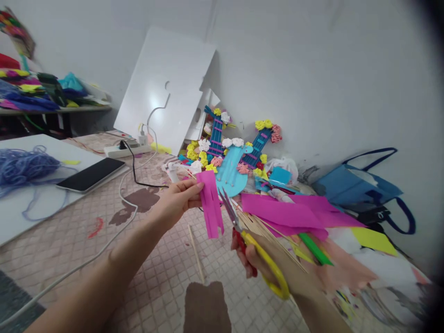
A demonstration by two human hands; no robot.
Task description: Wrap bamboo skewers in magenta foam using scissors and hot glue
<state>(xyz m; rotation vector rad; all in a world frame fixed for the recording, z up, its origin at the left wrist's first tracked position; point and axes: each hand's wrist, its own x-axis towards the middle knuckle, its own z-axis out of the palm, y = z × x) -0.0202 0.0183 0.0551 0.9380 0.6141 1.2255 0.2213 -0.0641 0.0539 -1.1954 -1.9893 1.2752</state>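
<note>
Between the thumb and fingers of my left hand (185, 193) hangs a strip of magenta paper (211, 208), with cuts running into it and a ragged lower end. My right hand (255, 254) grips scissors (248, 238) that have yellow and red handles. Their blades are parted and point up and left, close to the strip's right edge; whether they touch it I cannot tell. Behind the scissors lie several thin wooden sticks (263, 222) and larger magenta paper sheets (287, 210). A single wooden stick (196, 254) rests on the tiled surface below the strip.
Blue crafts with paper flowers (215, 134) lean at the wall behind a light-blue cutout (231, 173). On the left are a phone (92, 174), purple yarn (29, 166), a power strip (126, 150) and a white cable (104, 252). At right sits a blue bag (354, 182).
</note>
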